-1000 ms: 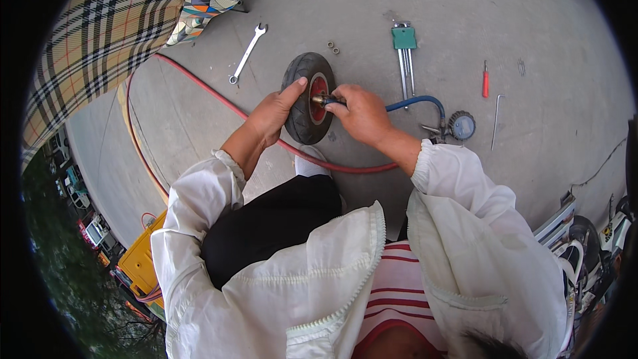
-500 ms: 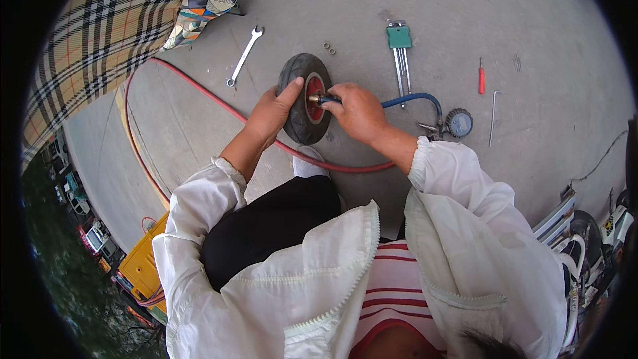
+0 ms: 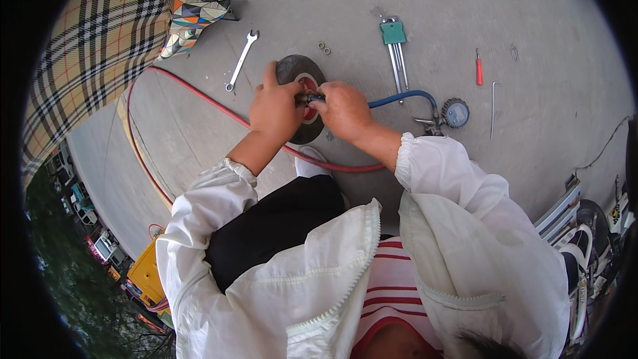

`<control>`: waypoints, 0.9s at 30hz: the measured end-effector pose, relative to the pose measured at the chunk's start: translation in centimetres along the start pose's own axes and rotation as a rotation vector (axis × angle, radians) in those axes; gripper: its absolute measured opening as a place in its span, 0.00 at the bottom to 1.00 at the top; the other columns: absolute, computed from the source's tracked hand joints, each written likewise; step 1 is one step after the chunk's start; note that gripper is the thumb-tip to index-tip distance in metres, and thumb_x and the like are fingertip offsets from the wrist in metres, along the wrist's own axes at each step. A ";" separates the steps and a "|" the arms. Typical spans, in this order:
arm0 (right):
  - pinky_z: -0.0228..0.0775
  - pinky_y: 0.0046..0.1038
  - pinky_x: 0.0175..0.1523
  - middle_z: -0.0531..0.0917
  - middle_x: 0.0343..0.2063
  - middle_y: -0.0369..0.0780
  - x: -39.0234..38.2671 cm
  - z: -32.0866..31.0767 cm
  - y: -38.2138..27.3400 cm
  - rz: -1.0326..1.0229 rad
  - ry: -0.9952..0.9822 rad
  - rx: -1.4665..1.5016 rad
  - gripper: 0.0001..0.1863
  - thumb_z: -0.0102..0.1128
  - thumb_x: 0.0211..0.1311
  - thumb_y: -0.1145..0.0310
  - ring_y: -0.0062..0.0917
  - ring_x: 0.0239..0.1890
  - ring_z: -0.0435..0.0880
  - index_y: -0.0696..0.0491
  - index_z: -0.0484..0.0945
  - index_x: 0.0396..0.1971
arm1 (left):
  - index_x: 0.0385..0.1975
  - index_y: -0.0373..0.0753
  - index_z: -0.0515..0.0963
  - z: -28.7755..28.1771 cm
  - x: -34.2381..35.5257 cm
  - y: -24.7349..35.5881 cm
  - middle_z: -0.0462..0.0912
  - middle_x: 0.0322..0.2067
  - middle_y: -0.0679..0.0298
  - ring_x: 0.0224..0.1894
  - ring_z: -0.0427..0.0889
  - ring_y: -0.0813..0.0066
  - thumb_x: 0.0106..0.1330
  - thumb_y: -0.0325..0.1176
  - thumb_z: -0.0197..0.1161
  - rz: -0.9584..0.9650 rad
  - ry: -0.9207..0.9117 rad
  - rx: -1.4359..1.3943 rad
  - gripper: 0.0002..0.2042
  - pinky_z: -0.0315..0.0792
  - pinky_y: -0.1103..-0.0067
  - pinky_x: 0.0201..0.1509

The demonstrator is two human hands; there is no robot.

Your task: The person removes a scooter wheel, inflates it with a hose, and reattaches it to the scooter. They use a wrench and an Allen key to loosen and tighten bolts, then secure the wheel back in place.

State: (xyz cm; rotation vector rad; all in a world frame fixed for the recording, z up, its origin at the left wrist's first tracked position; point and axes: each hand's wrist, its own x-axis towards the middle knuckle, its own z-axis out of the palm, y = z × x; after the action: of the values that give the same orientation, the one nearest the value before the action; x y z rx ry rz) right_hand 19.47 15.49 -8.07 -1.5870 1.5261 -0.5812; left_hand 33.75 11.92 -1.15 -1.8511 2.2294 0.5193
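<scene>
The wheel (image 3: 308,82) is upright between the hands. Hose end (image 3: 312,98) is at its centre; full seating cannot be confirmed. Right hand (image 3: 344,112) is closed around the hose end. Left hand (image 3: 275,108) lies across the wheel, digits at the fitting; its hold cannot be told. Gauge (image 3: 455,113), on the blue hose (image 3: 405,94), is unreadable; work remaining cannot be determined.

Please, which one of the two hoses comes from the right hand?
The blue hose, running from the right hand to the round gauge; the red hose curves apart from that hand.
</scene>
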 end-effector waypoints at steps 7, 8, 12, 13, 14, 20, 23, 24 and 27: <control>0.71 0.43 0.43 0.81 0.32 0.50 -0.2 -0.3 -0.9 0.121 -0.024 0.029 0.15 0.66 0.53 0.63 0.47 0.38 0.80 0.59 0.79 0.33 | 0.41 0.59 0.84 -0.2 0.6 0.6 0.61 0.65 0.54 0.60 0.69 0.45 0.46 0.30 0.69 0.113 0.055 0.087 0.20 0.76 0.64 0.53; 0.72 0.43 0.44 0.82 0.32 0.51 -0.3 -0.2 -0.9 0.117 -0.029 0.038 0.15 0.66 0.53 0.63 0.47 0.38 0.80 0.59 0.79 0.34 | 0.42 0.60 0.84 0.0 0.5 0.5 0.61 0.65 0.55 0.62 0.67 0.46 0.46 0.29 0.69 0.174 0.112 0.109 0.21 0.75 0.64 0.53; 0.72 0.43 0.44 0.82 0.33 0.51 -0.5 -0.2 -0.4 0.101 -0.005 0.057 0.15 0.66 0.53 0.63 0.47 0.38 0.81 0.59 0.80 0.35 | 0.40 0.58 0.84 0.7 0.5 0.3 0.62 0.65 0.59 0.67 0.60 0.48 0.44 0.32 0.71 0.289 0.132 0.159 0.19 0.69 0.58 0.59; 0.72 0.43 0.44 0.82 0.33 0.51 -0.5 -0.2 -0.4 0.089 -0.014 0.050 0.15 0.66 0.53 0.63 0.47 0.38 0.81 0.59 0.80 0.35 | 0.38 0.57 0.84 1.1 0.4 0.0 0.61 0.65 0.59 0.67 0.59 0.49 0.44 0.33 0.72 0.324 0.152 0.150 0.18 0.67 0.55 0.59; 0.72 0.43 0.43 0.82 0.32 0.51 -0.5 -0.3 -0.5 0.078 -0.023 0.043 0.15 0.66 0.52 0.63 0.47 0.38 0.81 0.59 0.80 0.35 | 0.36 0.55 0.84 1.2 0.4 -0.2 0.61 0.65 0.59 0.68 0.57 0.50 0.43 0.35 0.73 0.359 0.172 0.141 0.17 0.65 0.52 0.60; 0.71 0.44 0.43 0.82 0.32 0.50 -0.9 -0.3 0.0 0.050 -0.004 0.046 0.14 0.66 0.52 0.64 0.47 0.37 0.80 0.59 0.79 0.32 | 0.35 0.53 0.84 1.4 0.5 0.1 0.62 0.64 0.63 0.68 0.57 0.51 0.42 0.35 0.73 0.461 0.178 0.184 0.16 0.64 0.48 0.59; 0.71 0.44 0.43 0.81 0.31 0.50 -1.0 -0.3 0.2 0.043 -0.009 0.044 0.14 0.66 0.52 0.63 0.48 0.38 0.80 0.59 0.79 0.31 | 0.34 0.52 0.83 2.0 0.4 0.0 0.64 0.63 0.67 0.67 0.58 0.49 0.43 0.36 0.72 0.487 0.217 0.188 0.15 0.65 0.49 0.57; 0.71 0.44 0.43 0.81 0.31 0.50 -1.1 -0.5 0.1 0.039 -0.018 0.047 0.14 0.66 0.53 0.63 0.48 0.38 0.79 0.60 0.78 0.31 | 0.34 0.52 0.83 2.1 0.3 -0.2 0.64 0.62 0.68 0.67 0.58 0.49 0.43 0.36 0.72 0.486 0.223 0.190 0.15 0.66 0.50 0.57; 0.70 0.43 0.45 0.80 0.37 0.50 -1.3 -2.3 0.3 -0.009 -0.162 0.024 0.16 0.64 0.55 0.63 0.47 0.42 0.78 0.60 0.76 0.36 | 0.35 0.50 0.82 2.3 0.2 0.0 0.66 0.59 0.68 0.66 0.60 0.49 0.45 0.34 0.70 0.486 0.247 0.194 0.14 0.67 0.54 0.56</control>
State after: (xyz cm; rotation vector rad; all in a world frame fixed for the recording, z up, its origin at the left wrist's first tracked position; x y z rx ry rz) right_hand 17.30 16.22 -6.77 -1.5838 1.3868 -0.4626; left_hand 33.50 12.58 -3.32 -1.3360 2.7946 0.1344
